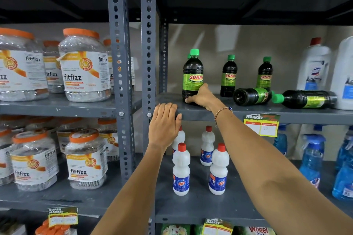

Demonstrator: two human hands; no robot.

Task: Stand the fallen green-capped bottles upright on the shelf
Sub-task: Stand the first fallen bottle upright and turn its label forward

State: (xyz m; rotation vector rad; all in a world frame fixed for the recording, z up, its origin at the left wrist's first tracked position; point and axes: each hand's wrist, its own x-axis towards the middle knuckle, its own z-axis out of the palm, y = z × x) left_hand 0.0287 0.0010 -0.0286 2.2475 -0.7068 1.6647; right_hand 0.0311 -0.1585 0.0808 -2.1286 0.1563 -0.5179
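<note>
Right grip (200, 96) wrapped low around an upright bottle (193, 76), left grip (164, 122) flat and open on the shelf (210, 112) edge, two fallen bottles (252, 96) (307, 99) lying sideways just right, nearer the right grip.

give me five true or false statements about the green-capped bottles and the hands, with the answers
1. Two green-capped bottles lie on their sides. True: one fallen bottle shows its base, the other fallen bottle points its cap left.
2. The right hand holds a fallen bottle. False: it is on the base of the upright front bottle.
3. The left hand rests on the shelf edge. True.
4. The left hand grips a white bottle. False: it holds nothing.
5. All the green-capped bottles stand upright. False: two still lie down.
</note>
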